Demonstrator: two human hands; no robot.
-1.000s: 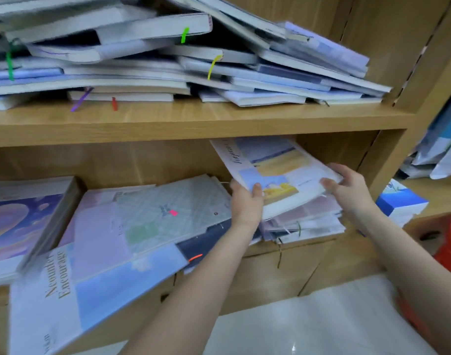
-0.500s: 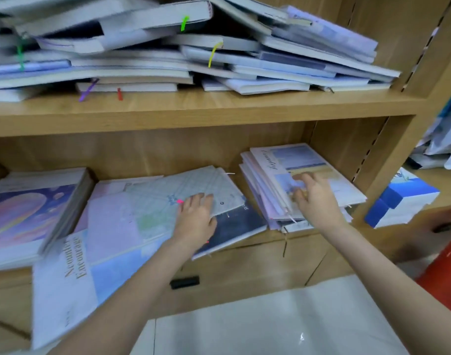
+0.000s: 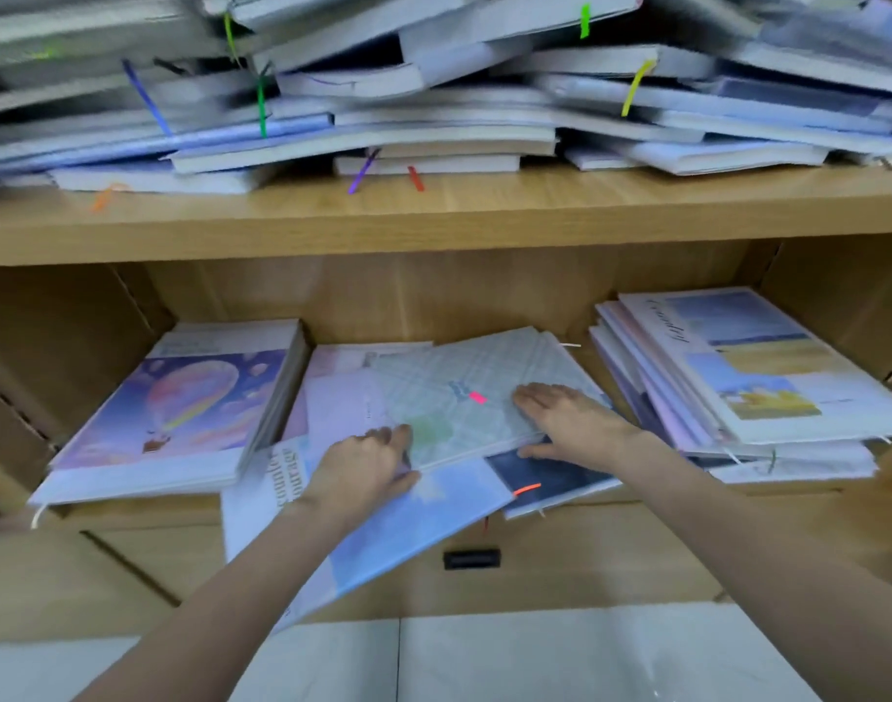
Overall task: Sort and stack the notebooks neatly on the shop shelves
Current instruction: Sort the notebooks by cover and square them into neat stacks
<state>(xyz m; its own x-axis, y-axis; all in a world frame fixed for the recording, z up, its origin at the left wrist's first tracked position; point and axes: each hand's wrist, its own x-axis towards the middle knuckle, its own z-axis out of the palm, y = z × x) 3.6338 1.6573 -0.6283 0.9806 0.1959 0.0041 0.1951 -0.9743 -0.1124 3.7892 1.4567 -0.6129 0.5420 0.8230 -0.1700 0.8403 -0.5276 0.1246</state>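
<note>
Upper shelf (image 3: 484,215): carries a messy heap of notebooks (image 3: 434,93).
Lower shelf (image 3: 130,509): 3 piles; balloon-cover stack (image 3: 180,407) left, landscape-cover stack (image 3: 737,377) right.
Grid-pattern notebook (image 3: 459,397): tops the skewed middle pile.
Left hand (image 3: 368,468): grip closed on its near-left edge.
Right hand (image 3: 570,423): fingers on top, thumb under its right corner.

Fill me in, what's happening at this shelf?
A person is tidying notebooks on the lower shelf. Both hands are on the messy middle pile: the left hand holds the near edge of the green grid notebook, and the right hand holds its right side, thumb on the dark notebook beneath. A light blue notebook juts over the shelf front. The balloon-cover stack sits left, another stack right.
</note>
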